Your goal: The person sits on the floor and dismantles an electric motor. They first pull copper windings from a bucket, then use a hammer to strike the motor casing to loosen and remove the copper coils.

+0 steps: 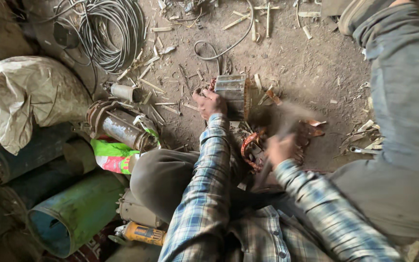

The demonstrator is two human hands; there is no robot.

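- Nearest to view are the plaid shirt sleeves (204, 204) of the person, who crouches over the dirt floor (306, 68) with knees spread.
- The left hand (210, 103) presses down on the edge of a metal motor stator (232, 96), fingers curled over its rim; the stator lies on its side on the floor in front of the person.
- The right hand (281, 148) is clenched around a tool handle (287, 127); it is blurred, so I cannot tell what kind of tool it is.
- Reddish copper winding wire (249, 148) curls out between the two hands, just beside the stator.
- A second stator (120, 126) lies to the left, near a pale sack (23, 94) and a green drum (73, 213).
- A coil of grey cable (110, 29) sits well apart at the top.
- A yellow power tool (141, 234) lies by the left knee.
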